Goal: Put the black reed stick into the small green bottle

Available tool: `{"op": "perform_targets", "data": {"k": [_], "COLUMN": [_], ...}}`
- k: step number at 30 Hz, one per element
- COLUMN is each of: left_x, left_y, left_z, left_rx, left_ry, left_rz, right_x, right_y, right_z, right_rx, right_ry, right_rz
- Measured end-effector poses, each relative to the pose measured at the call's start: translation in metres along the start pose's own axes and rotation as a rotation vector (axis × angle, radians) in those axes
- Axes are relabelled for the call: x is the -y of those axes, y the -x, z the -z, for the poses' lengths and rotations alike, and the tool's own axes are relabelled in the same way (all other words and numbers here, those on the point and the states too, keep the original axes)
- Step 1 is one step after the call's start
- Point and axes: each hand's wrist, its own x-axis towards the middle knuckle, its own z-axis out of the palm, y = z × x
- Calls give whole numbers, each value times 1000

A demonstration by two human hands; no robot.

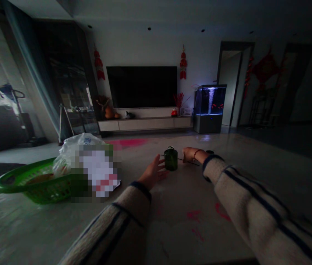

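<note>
A small dark-green bottle with a pale neck ring stands upright on the table, between my two hands. My left hand is at its left side with thumb and fingers apart. The fingertips are close to the glass, though I cannot tell whether they touch it. To the right of the bottle, my right hand is closed, with a thin dark stick showing from its fingers. A short dark line also shows left of the bottle, by my left thumb. Behind my right wrist is a small dark round object, partly hidden.
On the left sits a green plastic basket with a clear plastic bag and a blurred-out white item. Pink stains mark the tabletop. Beyond are a television, a low cabinet and a lit fish tank.
</note>
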Motion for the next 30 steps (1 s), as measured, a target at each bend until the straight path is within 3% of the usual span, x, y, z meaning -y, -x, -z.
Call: {"op": "perform_targets", "data": {"k": [5,12,17,21,25,30], "left_x": [1,1,1,2,2,-4], "left_y": [-3,-2,-4,-7,-9,-7], "left_z": [3,3,4,5,6,13], "left_rx": [5,-5,2,-6,-56,-327], "left_ry": [-3,-18,-10,-13,-33,4], "left_rz": [-13,-11,-12,-5,-38,-315], "right_x": [0,5,13,16,14,7], "right_y": [2,17,29,29,27,29], "right_z": [16,58,70,71,73,79], "right_rx": [114,-93,-84,-65,-58,-11], "right_ry": [-63,-855,-1099,-1112,-952,-722], "right_rz": [-80,50,145,169,200,241]}}
